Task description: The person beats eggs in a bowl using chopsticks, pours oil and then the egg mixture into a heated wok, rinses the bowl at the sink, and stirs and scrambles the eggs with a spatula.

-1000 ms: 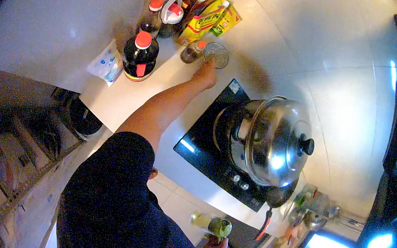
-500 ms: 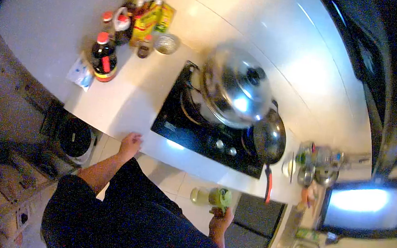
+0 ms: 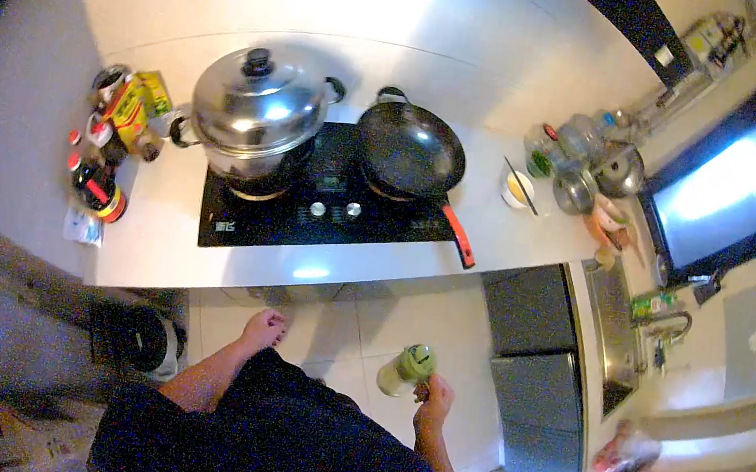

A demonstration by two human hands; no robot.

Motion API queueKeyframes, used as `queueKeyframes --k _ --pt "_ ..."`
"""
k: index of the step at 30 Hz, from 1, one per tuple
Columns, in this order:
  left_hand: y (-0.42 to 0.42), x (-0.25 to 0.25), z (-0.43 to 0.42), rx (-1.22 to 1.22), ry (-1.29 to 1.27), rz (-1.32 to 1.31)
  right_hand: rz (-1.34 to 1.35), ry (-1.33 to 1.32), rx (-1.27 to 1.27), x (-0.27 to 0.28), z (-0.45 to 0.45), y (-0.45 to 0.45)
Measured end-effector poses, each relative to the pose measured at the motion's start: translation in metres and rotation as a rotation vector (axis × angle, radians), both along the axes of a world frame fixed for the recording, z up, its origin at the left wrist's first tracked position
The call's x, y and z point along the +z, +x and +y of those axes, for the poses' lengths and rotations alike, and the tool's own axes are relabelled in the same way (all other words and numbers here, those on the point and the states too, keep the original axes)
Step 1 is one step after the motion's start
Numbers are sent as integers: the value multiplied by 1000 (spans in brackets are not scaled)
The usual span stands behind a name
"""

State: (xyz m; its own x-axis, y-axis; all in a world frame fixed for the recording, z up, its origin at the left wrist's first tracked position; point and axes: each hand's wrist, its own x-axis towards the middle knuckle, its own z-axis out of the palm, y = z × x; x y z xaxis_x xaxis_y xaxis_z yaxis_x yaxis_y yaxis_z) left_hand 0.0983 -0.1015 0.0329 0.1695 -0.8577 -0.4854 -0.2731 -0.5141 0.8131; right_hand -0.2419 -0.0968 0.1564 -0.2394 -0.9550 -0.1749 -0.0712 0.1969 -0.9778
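Note:
My right hand (image 3: 436,396) grips a clear container with a green top (image 3: 416,363) by its side, held low in front of the counter. Its body looks pale and see-through. In front of the counter's edge, my left hand (image 3: 266,328) has its fingers curled in, with nothing visible in them. Beyond both hands, a large lidded steel steamer pot (image 3: 256,110) stands on the left side of the black cooktop (image 3: 331,230). A dark wok (image 3: 410,150) with a red-tipped handle rests on the right side.
Sauce bottles (image 3: 96,187) and yellow packets (image 3: 132,113) crowd the counter's left end. To the right are a bowl of yellow liquid (image 3: 516,190) with chopsticks across it, glass jars (image 3: 582,139) and a sink (image 3: 611,314). A grey cabinet (image 3: 537,372) stands below the counter.
My view has turned and shifted right, so the stove now appears level and farther left. The green-topped container is still in my right hand. My left hand now appears farther from the counter edge.

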Motion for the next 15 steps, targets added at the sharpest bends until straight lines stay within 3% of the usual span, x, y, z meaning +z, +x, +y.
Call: queueKeyframes --k 4,5,12,15 --pt "-32 -23 -33 -110 -36 3 -167 65 -133 -23 -1 -38" --pt "-37 -29 -37 -86 16 128 -146 60 -145 -29 -2 -44" --pt "-76 -44 -96 -211 148 106 -93 39 -204 -37 -31 -70" --pt "-96 -52 -129 -254 90 109 -66 15 -170 -30 -53 -81"
